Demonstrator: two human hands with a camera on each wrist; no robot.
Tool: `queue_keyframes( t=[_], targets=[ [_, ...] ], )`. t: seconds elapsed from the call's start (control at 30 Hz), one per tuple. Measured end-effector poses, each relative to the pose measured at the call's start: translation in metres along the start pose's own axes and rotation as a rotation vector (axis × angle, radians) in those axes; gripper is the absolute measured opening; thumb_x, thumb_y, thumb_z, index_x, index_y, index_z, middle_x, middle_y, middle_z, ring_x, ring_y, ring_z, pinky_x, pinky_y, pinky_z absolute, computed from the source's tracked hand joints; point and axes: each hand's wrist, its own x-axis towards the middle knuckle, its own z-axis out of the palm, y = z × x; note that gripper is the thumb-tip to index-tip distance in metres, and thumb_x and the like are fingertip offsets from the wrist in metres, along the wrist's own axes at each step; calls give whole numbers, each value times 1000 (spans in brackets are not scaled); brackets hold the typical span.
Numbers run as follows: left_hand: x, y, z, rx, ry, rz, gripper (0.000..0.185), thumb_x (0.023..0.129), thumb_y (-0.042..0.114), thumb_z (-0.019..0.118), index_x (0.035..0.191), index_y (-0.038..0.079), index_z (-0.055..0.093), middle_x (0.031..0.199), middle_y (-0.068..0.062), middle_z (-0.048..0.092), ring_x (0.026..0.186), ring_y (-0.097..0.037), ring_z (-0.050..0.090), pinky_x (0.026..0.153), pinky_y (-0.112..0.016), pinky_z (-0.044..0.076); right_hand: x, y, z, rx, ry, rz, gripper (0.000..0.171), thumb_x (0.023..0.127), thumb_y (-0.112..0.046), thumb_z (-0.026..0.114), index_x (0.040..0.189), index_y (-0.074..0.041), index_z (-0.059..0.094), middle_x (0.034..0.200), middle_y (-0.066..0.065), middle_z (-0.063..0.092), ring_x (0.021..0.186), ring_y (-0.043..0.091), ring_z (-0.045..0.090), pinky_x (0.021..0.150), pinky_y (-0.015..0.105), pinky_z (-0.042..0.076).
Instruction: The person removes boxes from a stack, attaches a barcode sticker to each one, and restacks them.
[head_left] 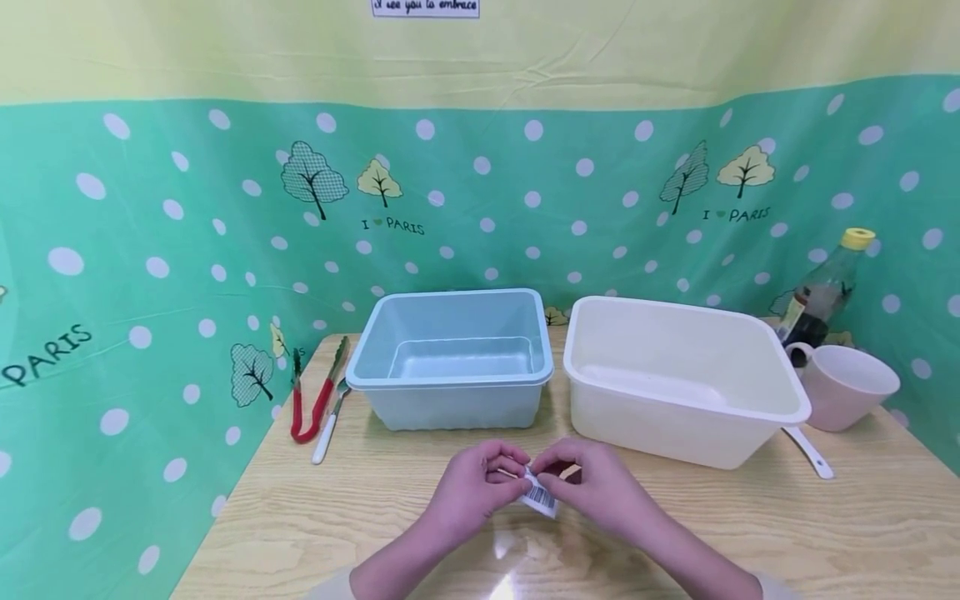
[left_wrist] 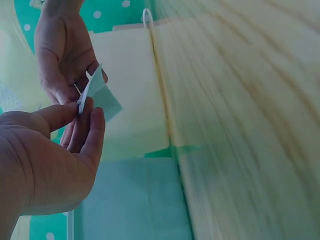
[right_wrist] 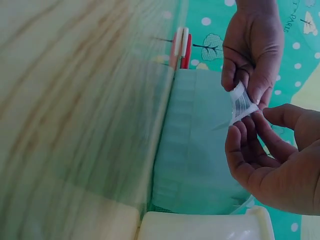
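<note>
Visibly bare tubs (head_left: pixel 452 379) (blue, white (head_left: pixel 678 408))

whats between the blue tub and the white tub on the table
Nothing: in the head view only a narrow strip of bare wooden table separates the blue tub from the white tub.

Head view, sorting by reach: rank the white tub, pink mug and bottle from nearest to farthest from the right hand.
From the right hand:
1. White tub, just behind it, right of centre.
2. Pink mug, at the tub's right end.
3. Bottle, back right corner.
</note>
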Motion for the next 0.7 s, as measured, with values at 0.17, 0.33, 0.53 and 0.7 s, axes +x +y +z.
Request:
queue_keyframes(
  t=[0.17, 0.33, 0.53, 0.7],
  targets=[
    [-2, 1, 2, 1, 18, 28, 23, 85, -2, 77, 106, 2, 67, 94, -5, 74, 89, -20, 72, 80, -26, 58, 0, 0, 1, 3, 11, 8, 6, 92, -11, 74, 97, -14, 76, 95, -7, 70, 89, 12, 66, 74, 30, 59],
    [-4, 2, 4, 5, 17, 45, 21, 86, 1, 77, 104, 3, 68, 93, -4, 75, 88, -19, 72, 79, -27, 59, 0, -1, 2, 14, 31, 7, 3, 90, -16, 77, 94, -15, 77, 92, -8, 70, 87, 11, 66, 74, 30, 59],
    [-7, 4, 6, 29, 15, 55, 19, 86, 1, 78, 102, 6, 69, 92, -2, 75, 86, -17, 72, 78, -26, 58, -1, -1, 3, 6, 47, 15, 4, 89, -21, 79, 89, -18, 76, 88, -10, 69, 84, 10, 66, 73, 31, 59],
    [-8, 6, 7, 41, 16, 65, 19, 86, 2, 78, 103, 6, 69, 92, -1, 75, 87, -16, 72, 79, -25, 58, -1, -1, 3, 4, 51, 16, 4, 89, -20, 79, 90, -17, 76, 88, -10, 69, 84, 11, 65, 72, 30, 58]
  ],
)
